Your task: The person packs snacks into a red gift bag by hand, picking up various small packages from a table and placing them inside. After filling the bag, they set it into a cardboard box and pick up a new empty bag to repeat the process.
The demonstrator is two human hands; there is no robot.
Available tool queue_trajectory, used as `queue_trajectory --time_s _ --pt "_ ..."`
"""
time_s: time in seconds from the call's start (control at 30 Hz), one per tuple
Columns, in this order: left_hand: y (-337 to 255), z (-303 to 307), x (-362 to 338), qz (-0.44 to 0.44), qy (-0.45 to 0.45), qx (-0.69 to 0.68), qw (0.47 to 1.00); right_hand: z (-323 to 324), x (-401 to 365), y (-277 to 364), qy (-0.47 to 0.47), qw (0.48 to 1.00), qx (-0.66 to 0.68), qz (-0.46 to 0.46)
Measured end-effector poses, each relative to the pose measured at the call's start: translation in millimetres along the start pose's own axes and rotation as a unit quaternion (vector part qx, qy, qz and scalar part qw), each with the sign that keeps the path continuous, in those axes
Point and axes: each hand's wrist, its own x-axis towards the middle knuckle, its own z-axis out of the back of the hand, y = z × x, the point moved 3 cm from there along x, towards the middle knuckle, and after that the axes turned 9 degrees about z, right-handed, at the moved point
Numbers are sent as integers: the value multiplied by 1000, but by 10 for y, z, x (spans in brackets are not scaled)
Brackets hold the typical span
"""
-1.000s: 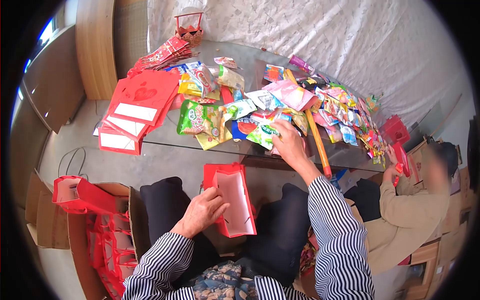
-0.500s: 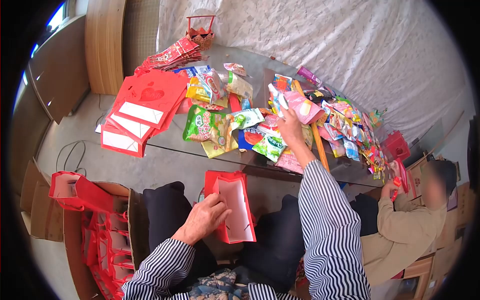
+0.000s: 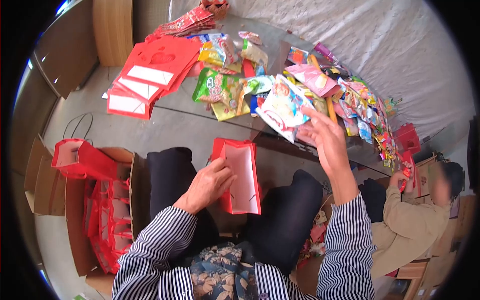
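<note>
Glass forms the clear table top (image 3: 200, 127) I'm looking down on, strewn with bright foil snack packets (image 3: 225, 90) beside a stack of flat red paper bags (image 3: 150, 75), with a white patterned cloth (image 3: 380, 45) draped behind. The left hand (image 3: 207, 185) is clamped on the open red paper gift bag (image 3: 244, 175) between the knees, while the right hand (image 3: 327, 137) pinches a white-and-red snack packet (image 3: 280, 107) above the table's near edge. I see a brown cardboard box (image 3: 75, 235) of red bags on the concrete floor at left, and a person in a beige sleeve (image 3: 407, 225) at right.
</note>
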Motion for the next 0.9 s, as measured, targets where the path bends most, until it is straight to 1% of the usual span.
queue_trajectory --time_s 0.07,0.13,0.17,0.3,0.4,0.43,0.5,0.57,0.63,0.7,0.73,0.77,0.87,0.9 --pt "9 5 -8 8 3 -8 1000 -131 -291 -3 33 999 -3 -30" --pt "11 8 -2 6 -1 -8 1000 -258 -537 -39 59 995 -51 -58" --pt "5 12 -2 9 1 -6 1000 -307 -621 -50 97 990 -94 -37" --pt "12 0 -18 9 -1 -11 1000 -568 -872 -116 142 976 -158 -44" --pt "0 -14 -9 17 -4 -7 1000 -751 -900 -213 230 926 -300 -13" --pt "3 -34 -7 12 -11 -15 1000 -839 -894 -263 239 918 -318 8" --pt "-4 -65 -31 9 -12 -21 1000 -959 -872 -510 347 846 -397 85" --pt "-21 -57 -26 5 0 -14 1000 -1067 -810 -845 435 781 -445 53" --pt "-22 -54 -32 2 -6 -12 1000 -1170 -781 -1211 504 725 -461 -93" --pt "-17 -52 -31 3 -10 -11 1000 -1225 -797 -1596 509 702 -468 -171" --pt "-12 -48 -35 6 -9 -10 1000 -1274 -788 -1641 511 688 -470 -210" --pt "-6 -42 -44 10 -8 -9 1000 -1282 -766 -1666 512 685 -453 -250" --pt "5 -23 -53 20 -8 -6 1000 -1303 -790 -2036 526 689 -474 -154" --pt "14 -31 -55 20 -4 -8 1000 -1310 -788 -1973 492 726 -428 -218"
